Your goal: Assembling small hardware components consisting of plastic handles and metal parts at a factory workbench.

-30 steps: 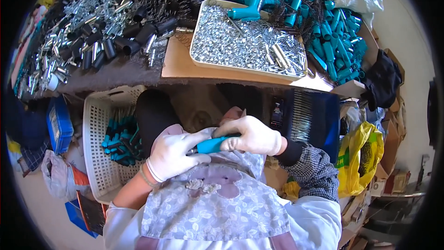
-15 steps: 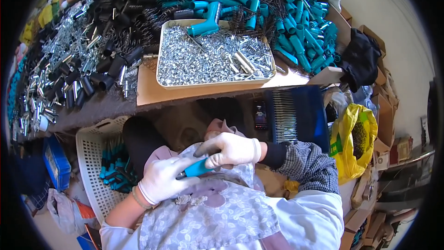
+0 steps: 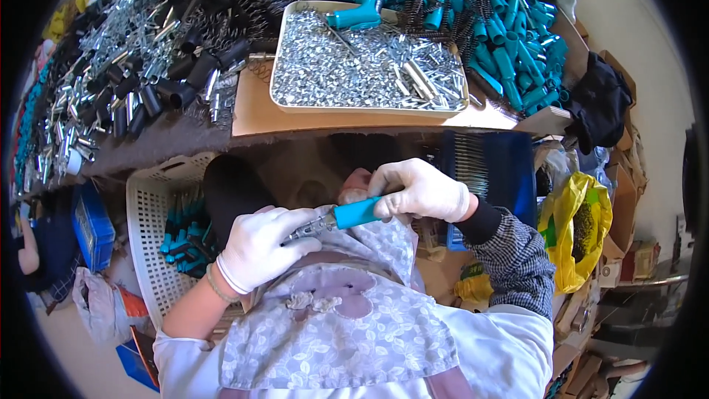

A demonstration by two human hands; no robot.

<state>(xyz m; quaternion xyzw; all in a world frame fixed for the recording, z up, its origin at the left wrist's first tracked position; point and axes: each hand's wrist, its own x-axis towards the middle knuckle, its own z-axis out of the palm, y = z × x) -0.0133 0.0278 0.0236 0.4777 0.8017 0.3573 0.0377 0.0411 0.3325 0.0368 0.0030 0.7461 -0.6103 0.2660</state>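
Note:
Above my lap, my right hand (image 3: 425,191) grips the right end of a teal plastic tube (image 3: 356,213) between thumb and fingers. From the tube's left end sticks out a shiny metal shaft (image 3: 312,227), which may carry a coil spring. My left hand (image 3: 260,247) is closed around the shaft's other end, hiding it. Both hands wear white gloves. Beyond them, on the bench, a cream tray (image 3: 354,109) holds many small metal pieces and several longer pins. A pistol-shaped teal housing (image 3: 362,11) lies across the tray's far rim.
Teal housings (image 3: 509,66) pile up at the back right. Black sleeves (image 3: 203,66), springs and metal parts heap at the left. A white basket (image 3: 140,240) of teal-and-black pieces stands left of my knees. A blue bin (image 3: 509,185) and yellow bag (image 3: 576,233) are at the right.
My right hand has moved up and right with the teal tube, exposing more of the metal shaft at its left end. My left hand stays closed near my lap. The view has shifted.

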